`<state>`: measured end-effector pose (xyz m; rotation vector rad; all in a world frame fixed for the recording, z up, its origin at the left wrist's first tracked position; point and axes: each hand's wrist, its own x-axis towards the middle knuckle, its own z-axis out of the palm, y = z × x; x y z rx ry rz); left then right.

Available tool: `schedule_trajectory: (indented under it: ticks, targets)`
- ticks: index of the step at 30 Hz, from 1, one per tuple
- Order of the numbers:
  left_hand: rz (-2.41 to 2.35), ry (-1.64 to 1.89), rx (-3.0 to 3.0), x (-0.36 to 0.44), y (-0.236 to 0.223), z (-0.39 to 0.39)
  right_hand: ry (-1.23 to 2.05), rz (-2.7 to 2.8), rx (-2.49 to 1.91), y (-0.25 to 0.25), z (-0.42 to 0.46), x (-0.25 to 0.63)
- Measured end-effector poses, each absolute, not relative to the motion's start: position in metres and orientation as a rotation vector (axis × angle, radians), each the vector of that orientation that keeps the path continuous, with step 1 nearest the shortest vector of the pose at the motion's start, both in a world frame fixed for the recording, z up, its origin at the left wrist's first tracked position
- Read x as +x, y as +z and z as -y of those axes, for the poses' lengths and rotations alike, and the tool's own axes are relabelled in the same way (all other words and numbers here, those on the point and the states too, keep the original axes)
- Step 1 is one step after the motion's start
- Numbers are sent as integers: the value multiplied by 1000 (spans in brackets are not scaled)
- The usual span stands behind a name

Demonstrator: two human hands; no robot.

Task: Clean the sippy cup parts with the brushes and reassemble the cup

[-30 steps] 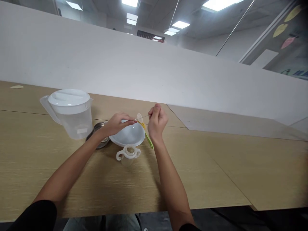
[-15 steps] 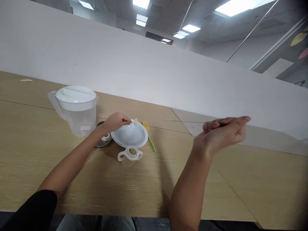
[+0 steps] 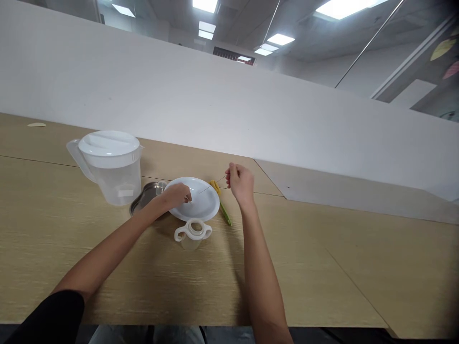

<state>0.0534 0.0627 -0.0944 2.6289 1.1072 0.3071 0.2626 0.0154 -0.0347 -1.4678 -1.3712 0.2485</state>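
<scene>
A white bowl [image 3: 206,208] stands on the table. My left hand [image 3: 176,196] reaches over its left side, fingers pinched together on a small whitish, translucent piece that is mostly hidden. Right of the bowl, my right hand [image 3: 241,184] is closed on one end of a thin straight rod [image 3: 212,185]. The rod's free end points down and left over the bowl, apart from my left fingers. In front of the bowl stands a translucent two-handled baby bottle [image 3: 191,241], its top open. A brush with a yellow head and green handle [image 3: 224,212] lies by the bowl's right edge.
A clear pitcher with a white lid [image 3: 114,167] stands at the left. Between it and the bowl is a metal tray [image 3: 138,203] with a clear round part [image 3: 161,187] on it. A white partition [image 3: 215,110] runs along the back of the wooden table [image 3: 322,277].
My right hand has come left and turned, bringing the rod from far right to over the bowl. My left hand has dropped lower, from the bowl's back rim to inside its left side.
</scene>
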Motion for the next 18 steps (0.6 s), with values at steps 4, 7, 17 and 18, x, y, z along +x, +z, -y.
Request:
schedule_trajectory:
  ticks: [4,7,17,18]
  targets:
    - [-935,223,2604,57,-105,-61,426,1488,-1586,-49,-27,256]
    - [-841,207,2583,57,-102,-59,429,1621,-1817,-59,-34,255]
    - [-803,572,2453,46,-68,-59,163,1713,-2130,-66,-32,257]
    - [-794,629,2422,45,-63,-58,162,1710,-2103,-60,-28,256]
